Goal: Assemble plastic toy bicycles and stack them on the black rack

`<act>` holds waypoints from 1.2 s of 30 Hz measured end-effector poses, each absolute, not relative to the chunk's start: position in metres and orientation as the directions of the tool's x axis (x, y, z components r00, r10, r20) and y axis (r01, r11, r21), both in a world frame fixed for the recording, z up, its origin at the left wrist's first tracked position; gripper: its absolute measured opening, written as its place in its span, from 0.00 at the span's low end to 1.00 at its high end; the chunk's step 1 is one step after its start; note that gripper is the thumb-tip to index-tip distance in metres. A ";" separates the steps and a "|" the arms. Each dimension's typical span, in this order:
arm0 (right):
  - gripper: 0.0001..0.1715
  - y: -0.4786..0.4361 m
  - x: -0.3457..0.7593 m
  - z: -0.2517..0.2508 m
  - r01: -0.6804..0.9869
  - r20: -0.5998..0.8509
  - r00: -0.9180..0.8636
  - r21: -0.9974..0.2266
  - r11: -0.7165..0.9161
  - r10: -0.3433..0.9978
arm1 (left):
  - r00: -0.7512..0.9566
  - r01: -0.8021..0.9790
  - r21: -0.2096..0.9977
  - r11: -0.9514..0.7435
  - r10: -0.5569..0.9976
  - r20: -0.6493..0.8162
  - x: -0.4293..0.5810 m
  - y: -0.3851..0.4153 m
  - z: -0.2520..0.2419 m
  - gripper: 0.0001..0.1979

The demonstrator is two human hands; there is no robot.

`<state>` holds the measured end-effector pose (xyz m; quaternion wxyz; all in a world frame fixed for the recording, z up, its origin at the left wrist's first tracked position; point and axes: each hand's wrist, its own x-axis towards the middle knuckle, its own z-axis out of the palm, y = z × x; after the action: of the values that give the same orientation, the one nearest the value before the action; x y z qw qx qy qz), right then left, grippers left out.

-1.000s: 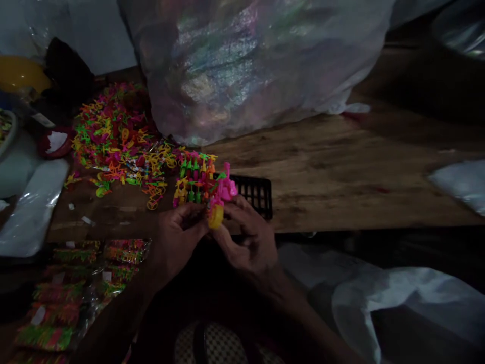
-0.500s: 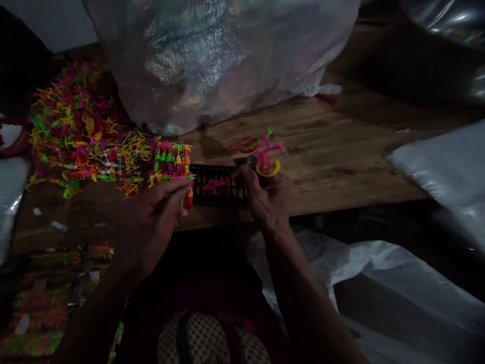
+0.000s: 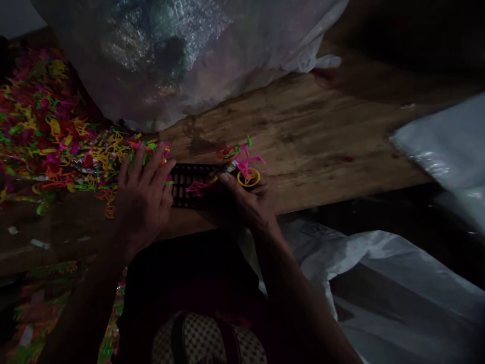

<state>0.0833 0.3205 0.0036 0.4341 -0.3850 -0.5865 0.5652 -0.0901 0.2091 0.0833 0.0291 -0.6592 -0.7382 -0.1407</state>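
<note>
While the left hand (image 3: 142,197) is lying palm down with its fingers spread wide, gripping nothing, over the left end of the black plastic grid tray (image 3: 187,177) and the near edge of the heap of small neon plastic parts (image 3: 56,136), the right hand (image 3: 244,205) is touching the near side of the small pink-framed plastic toy bicycle (image 3: 244,163). In the dimness I cannot tell whether it is gripping the toy. The bicycle is standing on the brown wooden desk (image 3: 322,136), just right of the tray. Its long axis is running from far left to near right, with the red wheel pointing far left and the yellow wheel near right. A loose pink plastic piece (image 3: 196,188) is lying on the tray, and a large clear plastic bag (image 3: 170,55) is sitting at the far side.
</note>
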 end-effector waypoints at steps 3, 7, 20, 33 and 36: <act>0.19 0.319 0.081 0.007 -0.082 0.012 -0.368 -0.996 -0.020 0.930 | -0.103 0.986 0.155 0.068 0.967 0.231 -0.096 0.204 0.083 0.24; 0.19 0.316 0.078 0.012 -0.121 0.004 -0.431 -0.991 -0.053 0.902 | -0.117 0.984 0.158 0.079 0.962 0.245 -0.097 0.202 0.081 0.27; 0.12 0.315 0.030 -0.002 0.078 0.292 -0.451 -0.928 0.363 0.843 | -0.133 0.973 0.221 0.070 0.949 0.285 -0.124 0.226 0.089 0.24; 0.06 0.310 0.002 -0.006 0.300 0.399 -0.540 -0.732 0.612 0.741 | -0.026 0.972 0.233 -0.025 0.976 0.216 -0.130 0.240 0.082 0.23; 0.07 0.310 0.000 -0.008 0.298 0.442 -0.552 -0.687 0.663 0.707 | -0.031 0.965 0.260 -0.028 0.975 0.220 -0.130 0.240 0.082 0.22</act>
<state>0.0003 0.3104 -0.0082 0.3656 -0.3010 -0.8352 0.2795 -0.1299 0.2403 0.0815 -0.0142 -0.6959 -0.6970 -0.1725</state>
